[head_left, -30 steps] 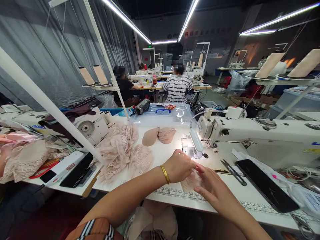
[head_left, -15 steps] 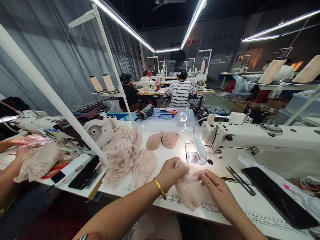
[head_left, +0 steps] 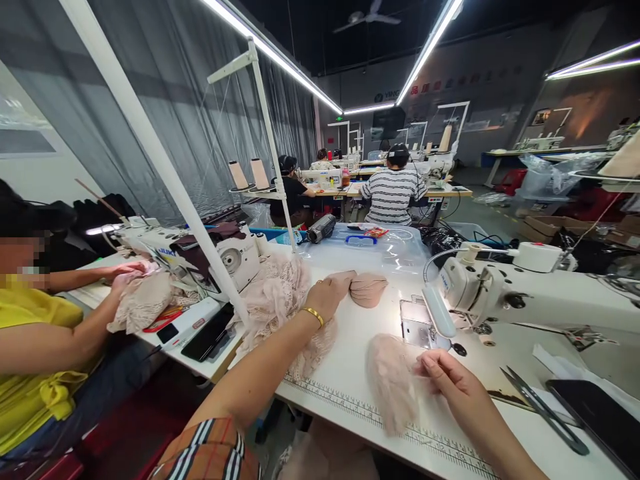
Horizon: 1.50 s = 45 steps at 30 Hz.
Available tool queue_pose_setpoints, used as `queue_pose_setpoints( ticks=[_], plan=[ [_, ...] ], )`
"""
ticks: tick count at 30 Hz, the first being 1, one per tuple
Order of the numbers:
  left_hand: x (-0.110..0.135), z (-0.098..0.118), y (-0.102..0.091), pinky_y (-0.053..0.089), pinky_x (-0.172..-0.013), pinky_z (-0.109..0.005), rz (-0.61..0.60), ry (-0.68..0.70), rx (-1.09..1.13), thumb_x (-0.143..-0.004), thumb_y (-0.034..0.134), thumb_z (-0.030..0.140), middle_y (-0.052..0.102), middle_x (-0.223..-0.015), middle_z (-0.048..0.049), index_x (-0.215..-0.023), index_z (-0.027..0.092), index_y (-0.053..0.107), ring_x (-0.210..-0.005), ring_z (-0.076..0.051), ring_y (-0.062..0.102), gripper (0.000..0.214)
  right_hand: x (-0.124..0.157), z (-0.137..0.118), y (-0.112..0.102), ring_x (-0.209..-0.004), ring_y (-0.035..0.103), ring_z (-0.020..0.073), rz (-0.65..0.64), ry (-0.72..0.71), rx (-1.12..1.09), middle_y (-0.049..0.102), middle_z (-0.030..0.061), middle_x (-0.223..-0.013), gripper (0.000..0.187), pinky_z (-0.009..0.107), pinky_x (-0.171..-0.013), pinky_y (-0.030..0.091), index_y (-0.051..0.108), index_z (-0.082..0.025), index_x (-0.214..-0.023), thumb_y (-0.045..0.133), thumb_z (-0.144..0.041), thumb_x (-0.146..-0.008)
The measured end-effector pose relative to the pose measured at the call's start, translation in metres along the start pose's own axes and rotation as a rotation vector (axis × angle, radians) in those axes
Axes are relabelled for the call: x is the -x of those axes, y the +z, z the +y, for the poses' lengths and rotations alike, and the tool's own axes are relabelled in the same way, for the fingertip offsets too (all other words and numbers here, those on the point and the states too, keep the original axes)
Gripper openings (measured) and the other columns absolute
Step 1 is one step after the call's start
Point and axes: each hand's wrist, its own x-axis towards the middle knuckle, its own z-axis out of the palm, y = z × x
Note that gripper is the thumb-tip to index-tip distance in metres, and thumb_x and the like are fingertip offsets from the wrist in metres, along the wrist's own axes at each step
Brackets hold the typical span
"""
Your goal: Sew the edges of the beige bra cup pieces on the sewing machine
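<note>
My left hand reaches across the table to a smooth beige bra cup, its fingers closing on the near side and partly hidden. Touching that cup on the right lies a second bra cup with pleated folds. In my right hand, thumb and forefinger pinch the edge of a sheer beige fabric piece, which rests on the table over the printed ruler. Beige lace fabric is heaped left of and under my left forearm.
A sewing machine with a lit lamp stands at right. Tweezers and a black phone lie near it. A clear plastic box sits behind the table. At left, a co-worker in yellow handles fabric.
My left hand has let go of the sheer fabric and moved left and forward to the smooth bra cup. My right hand still holds the fabric. The view has turned left.
</note>
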Motion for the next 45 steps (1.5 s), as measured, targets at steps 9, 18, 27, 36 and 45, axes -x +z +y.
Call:
queue_pose_setpoints(
  ticks=[9, 18, 27, 36, 45],
  plan=[
    [0.005, 0.018, -0.036, 0.049, -0.090, -0.037, 0.105, 0.020, 0.196, -0.099, 0.039, 0.018, 0.071, -0.104, -0.0118, -0.112, 0.015, 0.068, -0.099, -0.024, 0.064, 0.033, -0.001, -0.010, 0.001, -0.070, 0.059, 0.0198, 0.055, 0.072, -0.214, 0.071, 0.0025, -0.087, 0.046, 0.036, -0.075, 0.048, 0.070, -0.023, -0.099, 0.063, -0.067, -0.088],
    [0.056, 0.094, -0.030, 0.041, -0.061, -0.023, -0.381, 0.337, 0.424, -0.089, 0.057, 0.030, 0.067, -0.073, 0.0026, -0.083, 0.019, 0.068, -0.068, -0.014, 0.060, 0.017, 0.003, -0.018, 0.005, -0.090, 0.070, 0.0261, 0.049, 0.054, -0.294, 0.076, 0.0101, -0.094, 0.062, 0.037, -0.079, 0.053, 0.068, -0.020, -0.108, 0.051, -0.077, -0.092],
    [0.054, 0.111, -0.043, 0.046, -0.106, -0.041, -0.691, 0.621, 0.635, -0.071, 0.084, 0.039, 0.063, -0.136, -0.0105, -0.137, 0.022, 0.054, -0.125, -0.029, 0.059, 0.075, 0.023, -0.080, -0.020, -0.078, 0.060, 0.0179, -0.297, -0.169, 0.176, 0.068, 0.0005, -0.083, 0.033, 0.029, -0.070, 0.044, 0.070, -0.024, -0.091, 0.052, -0.050, -0.101],
    [0.060, 0.102, -0.041, 0.043, -0.064, -0.024, -0.836, 0.590, 0.956, -0.077, 0.077, 0.035, 0.049, -0.073, 0.0062, -0.088, 0.020, 0.052, -0.066, -0.010, 0.047, 0.032, 0.025, -0.142, -0.055, -0.072, 0.063, 0.0161, -0.360, -0.333, 0.603, 0.070, -0.0021, -0.083, 0.013, 0.027, -0.064, 0.046, 0.063, -0.028, -0.099, 0.051, -0.028, -0.102],
    [0.068, 0.074, -0.035, 0.042, -0.068, -0.032, 0.081, 0.863, -0.026, -0.094, 0.058, 0.019, 0.062, -0.082, -0.0023, -0.088, 0.019, 0.056, -0.077, -0.019, 0.058, 0.006, 0.015, -0.068, -0.011, -0.086, 0.069, 0.0197, 0.319, -0.906, 0.874, 0.074, 0.0071, -0.103, 0.026, 0.029, -0.071, 0.050, 0.062, -0.022, -0.107, 0.047, -0.003, -0.098]
  ],
)
